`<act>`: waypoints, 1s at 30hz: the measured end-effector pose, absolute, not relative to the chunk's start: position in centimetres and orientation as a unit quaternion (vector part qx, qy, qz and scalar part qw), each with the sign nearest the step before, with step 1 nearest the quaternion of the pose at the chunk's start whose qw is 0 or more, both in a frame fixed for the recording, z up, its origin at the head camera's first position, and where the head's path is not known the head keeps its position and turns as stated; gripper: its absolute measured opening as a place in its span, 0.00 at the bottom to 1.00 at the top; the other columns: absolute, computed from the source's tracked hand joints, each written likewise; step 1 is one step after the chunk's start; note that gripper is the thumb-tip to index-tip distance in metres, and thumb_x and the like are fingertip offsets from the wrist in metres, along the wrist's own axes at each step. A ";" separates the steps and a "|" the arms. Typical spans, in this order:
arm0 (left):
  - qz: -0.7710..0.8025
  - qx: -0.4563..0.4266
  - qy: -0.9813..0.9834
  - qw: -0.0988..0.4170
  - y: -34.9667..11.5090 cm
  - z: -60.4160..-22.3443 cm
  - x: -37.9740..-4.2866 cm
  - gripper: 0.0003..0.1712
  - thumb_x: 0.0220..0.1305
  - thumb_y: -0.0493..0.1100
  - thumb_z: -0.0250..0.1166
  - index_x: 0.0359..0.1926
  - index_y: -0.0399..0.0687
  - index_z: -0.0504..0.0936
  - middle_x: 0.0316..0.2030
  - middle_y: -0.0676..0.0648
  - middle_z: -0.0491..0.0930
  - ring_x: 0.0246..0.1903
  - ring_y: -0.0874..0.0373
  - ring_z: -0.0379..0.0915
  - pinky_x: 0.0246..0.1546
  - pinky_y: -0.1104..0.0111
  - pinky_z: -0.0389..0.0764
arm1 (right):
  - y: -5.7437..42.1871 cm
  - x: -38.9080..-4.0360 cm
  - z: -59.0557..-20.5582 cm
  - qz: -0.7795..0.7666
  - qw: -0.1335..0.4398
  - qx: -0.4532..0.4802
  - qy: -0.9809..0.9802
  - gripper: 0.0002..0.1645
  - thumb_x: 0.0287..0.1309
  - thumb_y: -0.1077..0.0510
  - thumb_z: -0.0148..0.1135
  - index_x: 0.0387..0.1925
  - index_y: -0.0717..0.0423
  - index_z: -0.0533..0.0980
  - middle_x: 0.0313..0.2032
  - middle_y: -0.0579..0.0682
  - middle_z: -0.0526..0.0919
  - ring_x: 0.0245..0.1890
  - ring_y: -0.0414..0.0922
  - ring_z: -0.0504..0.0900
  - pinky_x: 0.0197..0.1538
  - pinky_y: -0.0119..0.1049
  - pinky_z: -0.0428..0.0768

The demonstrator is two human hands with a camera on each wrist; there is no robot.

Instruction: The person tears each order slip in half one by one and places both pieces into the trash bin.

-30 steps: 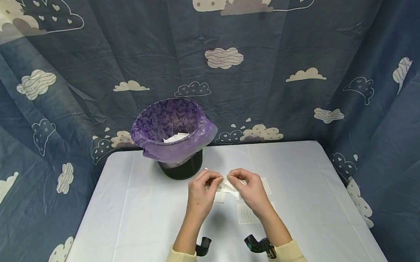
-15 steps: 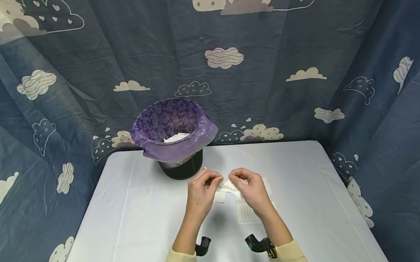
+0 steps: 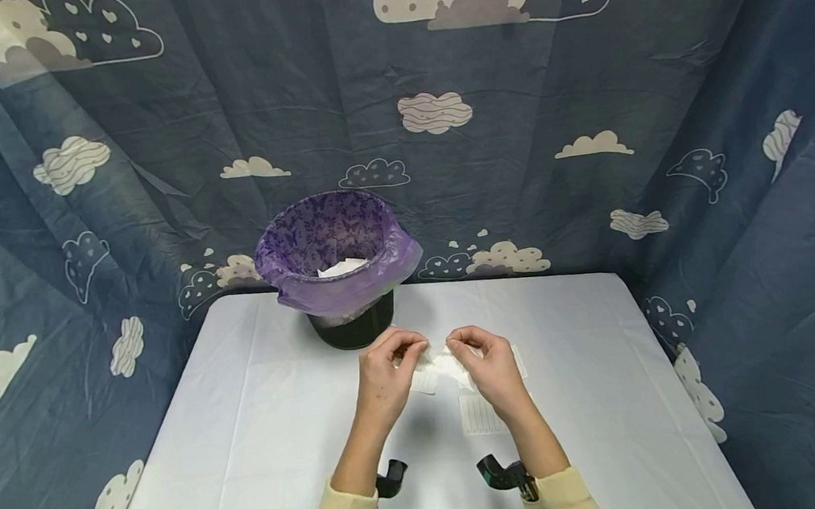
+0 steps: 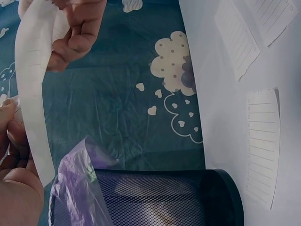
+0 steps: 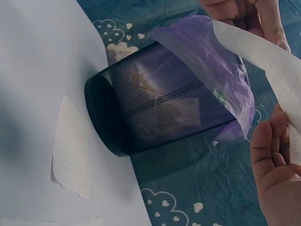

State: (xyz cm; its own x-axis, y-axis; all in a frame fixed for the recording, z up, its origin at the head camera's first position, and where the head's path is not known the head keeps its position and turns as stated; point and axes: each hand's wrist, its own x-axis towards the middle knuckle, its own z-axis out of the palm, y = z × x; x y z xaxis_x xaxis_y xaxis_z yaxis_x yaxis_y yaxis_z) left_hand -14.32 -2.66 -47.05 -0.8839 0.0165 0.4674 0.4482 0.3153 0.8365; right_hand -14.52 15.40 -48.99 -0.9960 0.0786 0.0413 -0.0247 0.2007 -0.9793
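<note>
Between my two hands is a strip of white lined paper (image 4: 35, 61), partly hidden by the fingers in the head view. My left hand (image 3: 382, 379) pinches its left part between thumb and fingers. The right part is pinched by my right hand (image 3: 493, 367), a small gap away. Both hands hold the paper above the table. In the right wrist view the paper strip (image 5: 277, 70) bends in an arc from one hand to the other. Below lie several torn pieces of lined paper, among them a near piece (image 3: 481, 415) and a left piece (image 3: 424, 381).
A black mesh waste bin (image 3: 356, 328) stands at the back left of the white table (image 3: 284, 427). Its purple bag (image 3: 387, 268) folds over the rim, with white paper (image 3: 341, 267) inside. A cloud-patterned curtain (image 3: 499, 141) hangs behind and at both sides.
My left hand has moved slightly left and my right hand slightly right, so the gap between them is wider. More of the left paper piece on the table shows. The bin stays put.
</note>
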 end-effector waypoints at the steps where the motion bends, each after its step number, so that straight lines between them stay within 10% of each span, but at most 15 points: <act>1: -0.566 -0.147 -0.788 0.193 -2.7 -47.0 -14.3 0.03 0.66 0.37 0.74 0.34 0.46 0.90 0.33 0.51 0.88 0.31 0.63 0.80 0.35 0.74 0.83 | 15.4 -14.5 -49.0 0.632 0.042 -0.019 -0.774 0.07 0.72 0.58 0.67 0.42 0.59 0.85 0.46 0.55 0.87 0.53 0.47 0.78 0.54 0.37 0.78; 19: -0.568 -0.140 -0.787 0.196 -3.4 -46.5 -14.2 0.03 0.67 0.38 0.74 0.35 0.45 0.90 0.34 0.50 0.88 0.33 0.60 0.80 0.36 0.75 0.83 | 15.8 -14.7 -49.3 0.631 0.041 -0.043 -0.773 0.09 0.72 0.59 0.66 0.44 0.62 0.85 0.46 0.56 0.87 0.50 0.47 0.78 0.43 0.29 0.80; 30: -0.573 -0.140 -0.782 0.204 -3.8 -46.5 -14.4 0.02 0.66 0.36 0.74 0.34 0.46 0.90 0.34 0.50 0.88 0.33 0.59 0.82 0.37 0.75 0.83 | 16.2 -14.8 -49.4 0.627 0.052 -0.042 -0.776 0.08 0.71 0.59 0.66 0.44 0.61 0.85 0.46 0.55 0.88 0.53 0.48 0.80 0.60 0.45 0.76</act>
State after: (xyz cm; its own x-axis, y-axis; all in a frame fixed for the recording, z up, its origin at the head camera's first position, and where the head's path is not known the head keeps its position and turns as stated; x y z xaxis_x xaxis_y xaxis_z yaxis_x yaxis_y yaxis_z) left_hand -14.44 -3.84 -46.52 -0.8776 -0.0153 0.4791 0.4522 0.3050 0.8381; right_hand -14.82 16.23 -49.35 -0.9910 0.1307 0.0290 -0.0008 0.2110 -0.9775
